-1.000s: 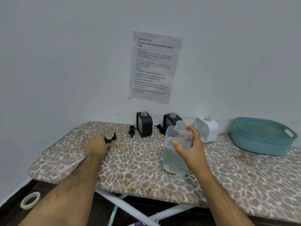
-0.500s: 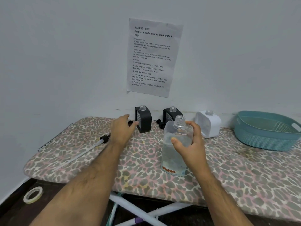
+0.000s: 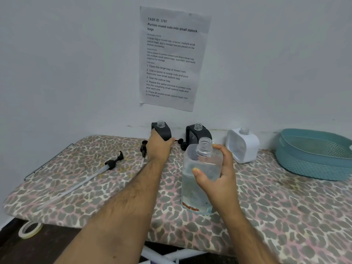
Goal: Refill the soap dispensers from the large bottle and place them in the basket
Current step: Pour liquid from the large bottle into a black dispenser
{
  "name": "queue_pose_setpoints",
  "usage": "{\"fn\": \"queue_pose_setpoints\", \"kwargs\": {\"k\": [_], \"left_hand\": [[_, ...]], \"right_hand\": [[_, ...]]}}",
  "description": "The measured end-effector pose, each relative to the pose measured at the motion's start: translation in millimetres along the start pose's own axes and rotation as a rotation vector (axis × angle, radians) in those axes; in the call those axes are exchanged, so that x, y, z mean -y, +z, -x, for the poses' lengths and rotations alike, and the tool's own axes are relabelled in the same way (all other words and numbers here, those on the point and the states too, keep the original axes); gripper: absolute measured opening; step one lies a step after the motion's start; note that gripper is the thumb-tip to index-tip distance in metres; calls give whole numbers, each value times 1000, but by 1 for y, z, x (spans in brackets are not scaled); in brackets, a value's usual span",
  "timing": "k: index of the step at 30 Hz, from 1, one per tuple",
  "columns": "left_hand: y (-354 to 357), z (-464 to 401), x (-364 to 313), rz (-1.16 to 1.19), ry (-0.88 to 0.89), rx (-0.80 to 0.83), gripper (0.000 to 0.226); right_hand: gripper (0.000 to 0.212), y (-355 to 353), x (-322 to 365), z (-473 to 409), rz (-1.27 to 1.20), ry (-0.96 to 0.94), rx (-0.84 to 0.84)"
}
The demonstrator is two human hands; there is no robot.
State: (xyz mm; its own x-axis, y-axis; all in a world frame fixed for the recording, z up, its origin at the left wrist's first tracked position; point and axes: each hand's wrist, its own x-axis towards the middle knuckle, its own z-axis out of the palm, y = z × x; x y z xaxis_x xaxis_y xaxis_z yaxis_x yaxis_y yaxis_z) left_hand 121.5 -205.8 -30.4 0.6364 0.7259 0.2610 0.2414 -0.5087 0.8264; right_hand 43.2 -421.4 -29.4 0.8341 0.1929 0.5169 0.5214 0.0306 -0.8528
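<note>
The right hand (image 3: 217, 180) wraps its fingers (image 3: 197, 171) round the large bottle (image 3: 200, 180), which stands upright and uncapped near the front of the tabletop (image 3: 276, 206); held that way it is steadied and ready to be lifted and tipped for pouring. The left hand (image 3: 159, 147) reaches to the back row and closes its fingers round the left black dispenser (image 3: 162, 130), most likely to draw it forward under the bottle's mouth, though the hand covers most of the body and how firm the grasp is cannot be told. A second black dispenser (image 3: 198, 133) and a white dispenser (image 3: 243, 145) stand beside it along the wall, all three with open necks, so none looks ready for the teal basket (image 3: 314, 159), which waits at the right end, well apart from the hands. A long pump with its tube (image 3: 91, 178) lies flat to the left, kept out of the pouring path, and smaller black pump heads (image 3: 143, 147) rest near the dispensers. The surface is a padded board in a leopard-print cover on white legs, pushed against a plain pale wall bearing a printed sheet (image 3: 171, 58). A roll of tape (image 3: 29, 229) lies on the dark floor below.
</note>
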Motion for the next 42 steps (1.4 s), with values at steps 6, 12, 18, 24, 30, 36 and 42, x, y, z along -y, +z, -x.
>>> {"fn": "queue_pose_setpoints", "kwargs": {"k": [6, 12, 18, 24, 30, 36, 42], "left_hand": [[-16, 15, 1, 115, 16, 24, 53], [-52, 55, 6, 238, 70, 83, 53], [-90, 94, 22, 326, 100, 190, 60], [-119, 121, 25, 346, 88, 273, 46], [-133, 140, 22, 349, 141, 372, 42], [-131, 153, 24, 340, 149, 433, 51], [-122, 163, 22, 338, 145, 472, 55]], "right_hand": [[71, 0, 0, 0, -9, 32, 11], [69, -5, 6, 1, -44, 103, 56], [78, -5, 13, 4, 49, 162, 105], [71, -7, 31, 9, 56, 208, 139], [59, -11, 54, 18, 319, 156, 109], [69, -26, 82, 15, 685, 93, 252], [72, -37, 97, 10, 954, 49, 381]]}}
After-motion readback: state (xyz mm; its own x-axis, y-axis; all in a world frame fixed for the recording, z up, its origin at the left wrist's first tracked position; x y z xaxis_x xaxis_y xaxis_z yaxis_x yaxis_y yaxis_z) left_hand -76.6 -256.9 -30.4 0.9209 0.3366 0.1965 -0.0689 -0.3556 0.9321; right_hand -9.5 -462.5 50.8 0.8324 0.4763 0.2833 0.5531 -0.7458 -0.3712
